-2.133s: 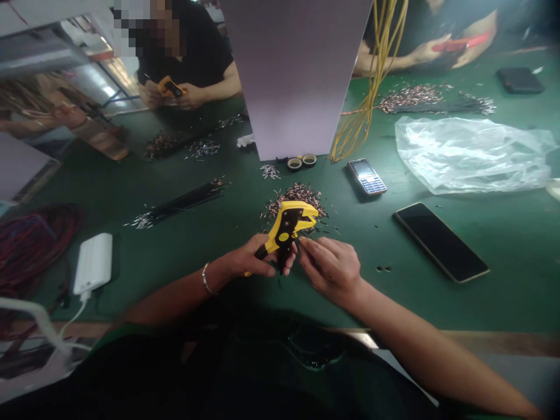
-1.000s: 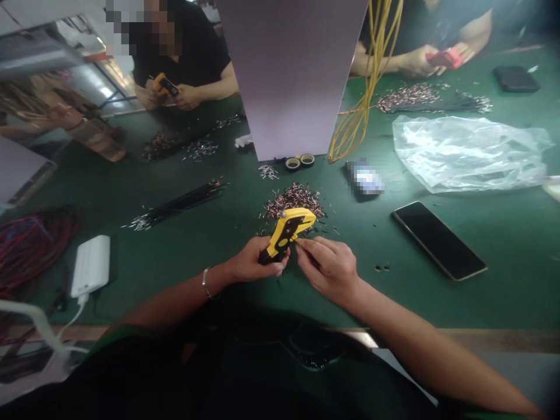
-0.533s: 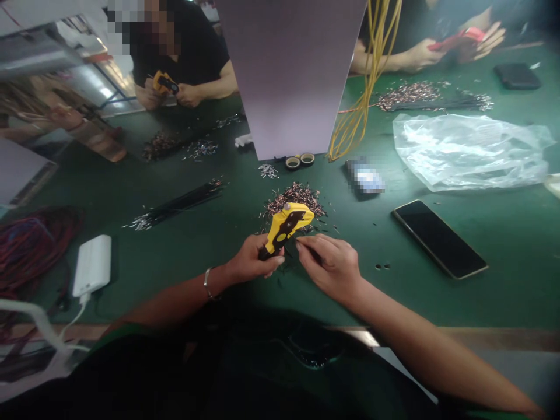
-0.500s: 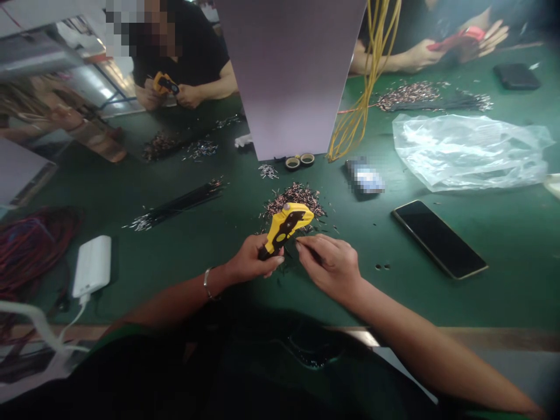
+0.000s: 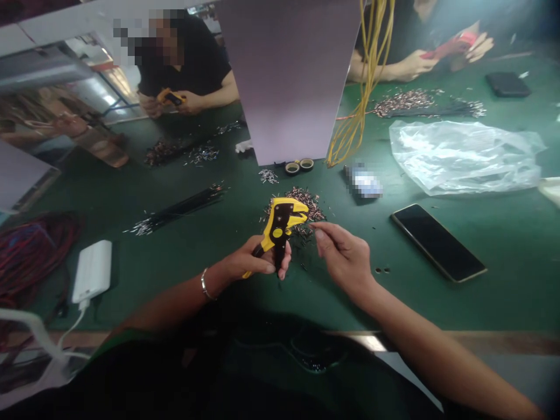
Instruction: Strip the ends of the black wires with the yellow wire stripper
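My left hand (image 5: 262, 258) is wrapped round the handles of a yellow and black wire stripper (image 5: 278, 224). Its open jaws point to the right. Just beyond those jaws, my right hand (image 5: 343, 251) is closed in a pinch, thumb against forefinger. Whatever it pinches is too small to make out. Behind and under the stripper lies a pile of short wire pieces (image 5: 301, 201) with coppery ends, partly hidden by the tool. A bundle of black wires (image 5: 184, 208) rests to the left of my hands, with silvery tips at its near end.
A phone (image 5: 438, 242) and a clear plastic bag (image 5: 464, 154) lie on the right. On the left are a white power bank (image 5: 91, 271) and coiled red wires (image 5: 37, 251). A panel (image 5: 291, 81) stands ahead, with tape rolls (image 5: 292, 168) at its foot. Co-workers sit across the table.
The wire stripper has turned more upright, and its jaws now show apart. My right hand has moved a little to the right, away from the tool.
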`<state>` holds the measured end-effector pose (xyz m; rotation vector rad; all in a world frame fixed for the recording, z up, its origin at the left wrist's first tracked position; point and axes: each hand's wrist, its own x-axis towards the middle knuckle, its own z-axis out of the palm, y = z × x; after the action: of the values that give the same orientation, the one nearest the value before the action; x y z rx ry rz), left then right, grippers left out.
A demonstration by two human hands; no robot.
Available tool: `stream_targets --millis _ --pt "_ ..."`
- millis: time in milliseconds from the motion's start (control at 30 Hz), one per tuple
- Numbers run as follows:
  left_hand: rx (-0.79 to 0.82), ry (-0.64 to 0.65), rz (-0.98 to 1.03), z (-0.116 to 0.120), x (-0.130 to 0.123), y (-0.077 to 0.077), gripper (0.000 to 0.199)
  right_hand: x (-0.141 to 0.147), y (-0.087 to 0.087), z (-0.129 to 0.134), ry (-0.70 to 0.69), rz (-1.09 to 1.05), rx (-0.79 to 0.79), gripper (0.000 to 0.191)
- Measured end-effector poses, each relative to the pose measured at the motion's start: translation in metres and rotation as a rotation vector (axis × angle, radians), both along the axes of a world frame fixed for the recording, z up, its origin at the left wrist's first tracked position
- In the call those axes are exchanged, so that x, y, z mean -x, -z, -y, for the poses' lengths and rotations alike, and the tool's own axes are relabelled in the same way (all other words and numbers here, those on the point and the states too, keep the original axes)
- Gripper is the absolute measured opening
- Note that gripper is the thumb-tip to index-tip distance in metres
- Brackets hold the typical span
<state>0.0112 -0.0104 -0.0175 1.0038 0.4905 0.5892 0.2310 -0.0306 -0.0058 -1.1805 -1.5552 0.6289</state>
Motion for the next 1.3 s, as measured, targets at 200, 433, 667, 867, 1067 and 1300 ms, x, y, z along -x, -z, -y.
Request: stream_targets --millis 200,433,667,867,1067,1300 --pt "0.061 0.046 0.067 -0.003 0.0 0.003 0.046 -0.001 0.004 0.0 -0.138 -0.162 0.081 0.023" --pt "0.129 0.086 0.107 -0.009 0.005 0.003 0.049 0.001 0.004 0.0 -0.243 -0.287 0.248 0.01" --pt "0.105 0.087 0.1 -0.01 0.006 0.002 0.049 -0.002 -0.001 -0.001 -0.084 -0.178 0.19 0.016" --pt "0.124 0.117 0.104 -0.011 0.005 0.001 0.048 -0.003 -0.002 -0.001 -0.124 -0.122 0.136 0.02" --pt "0.125 0.136 0.105 -0.012 0.007 0.003 0.051 -0.003 -0.003 0.0 -0.212 -0.018 0.1 0.017" --pt "0.128 0.139 0.103 -0.011 0.006 0.002 0.051 -0.004 -0.001 -0.002 -0.163 0.009 0.092 0.017"
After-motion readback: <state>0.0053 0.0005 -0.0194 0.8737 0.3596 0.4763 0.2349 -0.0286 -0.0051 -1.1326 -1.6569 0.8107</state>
